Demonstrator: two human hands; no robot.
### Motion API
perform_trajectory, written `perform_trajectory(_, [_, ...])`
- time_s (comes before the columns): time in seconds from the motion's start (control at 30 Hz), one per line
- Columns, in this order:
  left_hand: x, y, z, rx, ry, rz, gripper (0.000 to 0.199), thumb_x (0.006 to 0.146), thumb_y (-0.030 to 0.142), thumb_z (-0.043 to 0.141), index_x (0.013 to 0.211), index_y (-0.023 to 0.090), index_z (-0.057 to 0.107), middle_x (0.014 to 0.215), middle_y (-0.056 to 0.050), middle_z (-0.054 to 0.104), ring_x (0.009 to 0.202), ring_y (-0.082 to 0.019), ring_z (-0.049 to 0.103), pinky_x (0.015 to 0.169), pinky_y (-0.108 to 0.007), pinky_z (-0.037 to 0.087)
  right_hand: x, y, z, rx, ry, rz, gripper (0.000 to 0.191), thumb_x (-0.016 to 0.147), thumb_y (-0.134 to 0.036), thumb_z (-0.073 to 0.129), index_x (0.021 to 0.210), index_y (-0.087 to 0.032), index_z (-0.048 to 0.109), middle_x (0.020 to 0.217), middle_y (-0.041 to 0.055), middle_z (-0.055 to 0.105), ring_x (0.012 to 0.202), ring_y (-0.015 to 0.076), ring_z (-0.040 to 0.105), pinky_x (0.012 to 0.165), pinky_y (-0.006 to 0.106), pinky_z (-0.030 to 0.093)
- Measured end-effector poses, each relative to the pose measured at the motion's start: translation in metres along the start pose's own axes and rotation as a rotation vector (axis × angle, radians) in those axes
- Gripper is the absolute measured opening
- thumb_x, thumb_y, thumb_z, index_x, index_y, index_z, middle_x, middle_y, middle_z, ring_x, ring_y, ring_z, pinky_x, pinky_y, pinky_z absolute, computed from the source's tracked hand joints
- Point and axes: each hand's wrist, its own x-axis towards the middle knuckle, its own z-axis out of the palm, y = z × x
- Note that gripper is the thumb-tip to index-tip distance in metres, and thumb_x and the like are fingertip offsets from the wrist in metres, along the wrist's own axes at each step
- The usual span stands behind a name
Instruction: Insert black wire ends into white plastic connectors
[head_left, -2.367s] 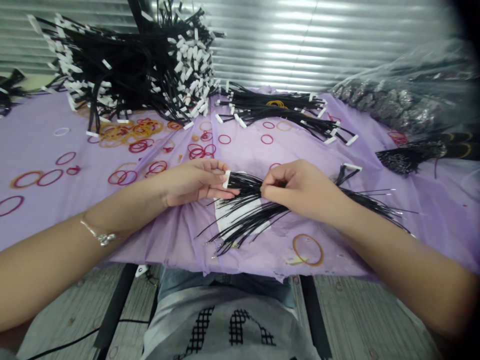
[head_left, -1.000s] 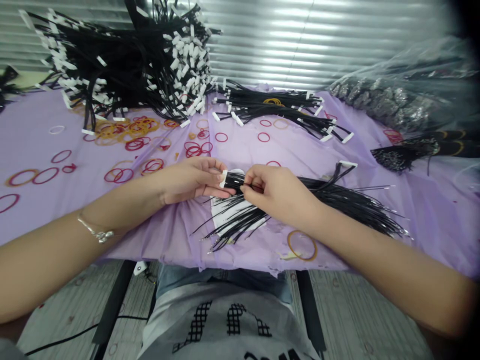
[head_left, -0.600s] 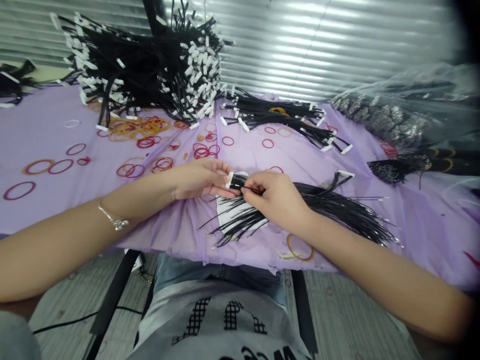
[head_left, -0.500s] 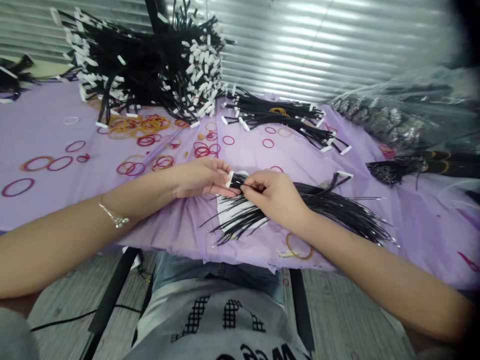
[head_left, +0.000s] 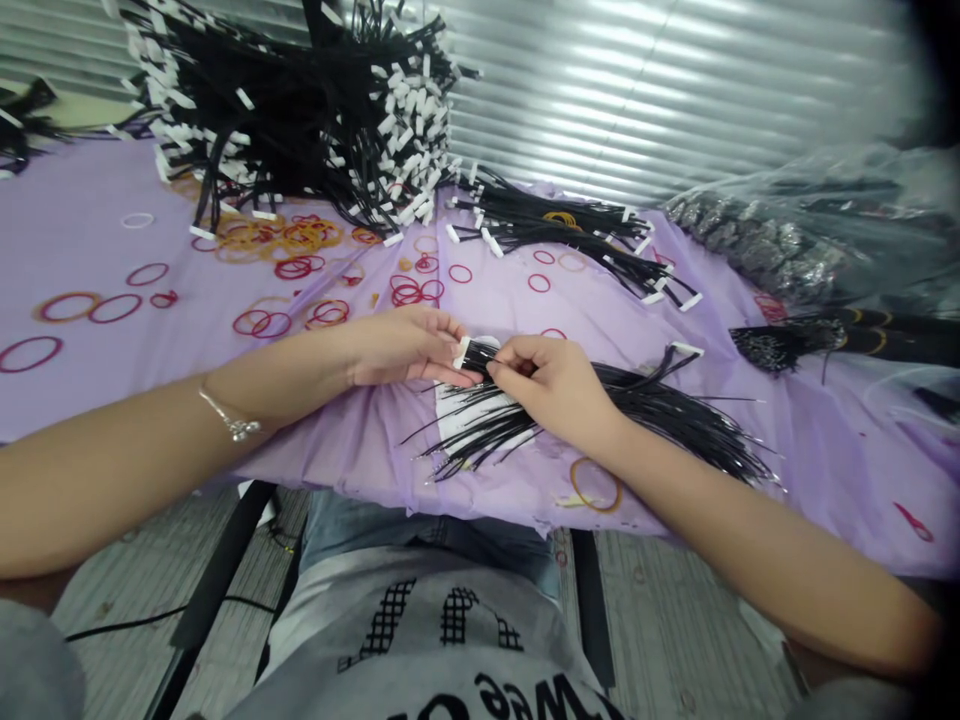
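Observation:
My left hand (head_left: 412, 347) pinches a small white connector (head_left: 462, 353) near the middle of the view. Several black wires (head_left: 478, 356) run out of its right side. Right beside it, my right hand (head_left: 544, 378) is closed, thumb against forefinger, on a black wire close to the connector. Under and beyond my right hand, a loose bundle of thin black wires (head_left: 675, 420) is spread over the cloth, partly on a white round piece (head_left: 457, 418). One white connector (head_left: 687, 350) shows at the bundle's upper edge.
A purple cloth (head_left: 75, 220) covers the table. At the back left rises a big heap of black cables with white connectors (head_left: 300, 120). Smaller finished-looking cables (head_left: 555, 225) lie behind my hands. Red and yellow rubber bands (head_left: 300, 240) are scattered left. Plastic-wrapped bundles (head_left: 787, 240) sit right.
The camera view has shifted slightly. My right hand has moved a little to the right along the wires, while my left hand keeps its hold on the connector.

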Motion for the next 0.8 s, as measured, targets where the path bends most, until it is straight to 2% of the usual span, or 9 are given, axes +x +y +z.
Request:
perform_trajectory(0.2, [0.0017, -0.0023, -0.0041, -0.013, -0.016, 0.011, 0.016, 0.074, -0.003, 0.057, 0.081, 0.011, 0.058, 0.07, -0.001, 0.066, 0.071, -0.013, 0.069, 0.085, -0.029, 0.052, 0.0011, -0.0014, -0.0014, -0.061, -0.017, -0.058, 0.014, 0.076, -0.016, 0.052, 0.064, -0.015, 0.059, 0.053, -0.0044, 0.047, 0.051, 0.0071, 0.039, 0.053, 0.021, 0.03])
perform_trajectory(0.5, [0.0017, -0.0013, -0.0053, 0.002, -0.038, 0.011, 0.016, 0.074, -0.001, 0.059, 0.083, 0.011, 0.055, 0.071, -0.002, 0.068, 0.074, -0.016, 0.071, 0.077, -0.025, 0.055, -0.0024, 0.0005, -0.0016, -0.247, 0.103, -0.28, 0.012, 0.078, -0.013, 0.052, 0.067, -0.015, 0.056, 0.065, 0.0002, 0.052, 0.063, 0.0114, 0.047, 0.064, 0.024, 0.035])
perform_trajectory(0.8, [0.0009, -0.0008, -0.0056, 0.007, -0.053, 0.012, 0.014, 0.074, 0.0, 0.059, 0.082, 0.012, 0.056, 0.071, -0.002, 0.068, 0.076, -0.016, 0.07, 0.081, -0.027, 0.054, -0.0019, 0.0004, -0.002, -0.276, 0.086, -0.326, 0.015, 0.078, -0.012, 0.054, 0.063, -0.016, 0.055, 0.062, -0.0003, 0.052, 0.063, 0.0118, 0.047, 0.063, 0.024, 0.035])
